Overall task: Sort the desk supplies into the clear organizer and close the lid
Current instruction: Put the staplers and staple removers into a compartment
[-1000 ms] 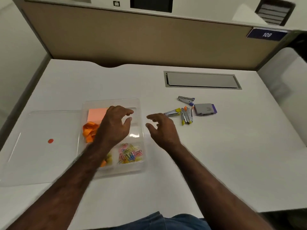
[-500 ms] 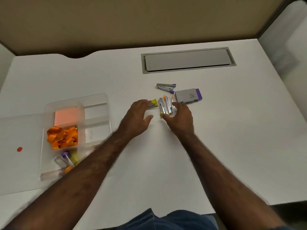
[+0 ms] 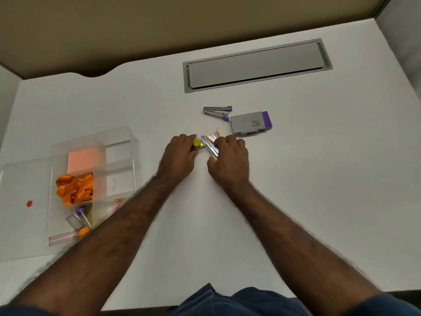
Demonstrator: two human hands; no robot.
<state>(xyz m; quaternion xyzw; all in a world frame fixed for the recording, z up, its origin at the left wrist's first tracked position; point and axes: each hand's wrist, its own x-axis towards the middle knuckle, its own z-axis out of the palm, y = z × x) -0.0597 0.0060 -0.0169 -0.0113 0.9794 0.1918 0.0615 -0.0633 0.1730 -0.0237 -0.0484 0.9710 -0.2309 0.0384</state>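
A small cluster of metal staple removers (image 3: 210, 145) with yellow and orange tips lies mid-desk. My left hand (image 3: 180, 156) grips the yellow-tipped one at the cluster's left. My right hand (image 3: 230, 160) curls over the cluster's right side, fingers on the removers. Another remover with purple tips (image 3: 217, 110) and a grey-and-purple stapler box (image 3: 250, 123) lie just beyond. The clear organizer (image 3: 132, 142) stands at the left, holding pink sticky notes (image 3: 85, 159), orange bands (image 3: 75, 189) and other small items. Its open lid (image 3: 22, 201) lies flat to its left.
A grey cable hatch (image 3: 257, 65) is set into the desk at the back. A tan partition (image 3: 159, 23) runs behind the desk. My forearm partly covers the organizer's near right compartment.
Both hands moved from the organizer to the staple remover cluster and closed on it. The view tilted down and shifted closer.
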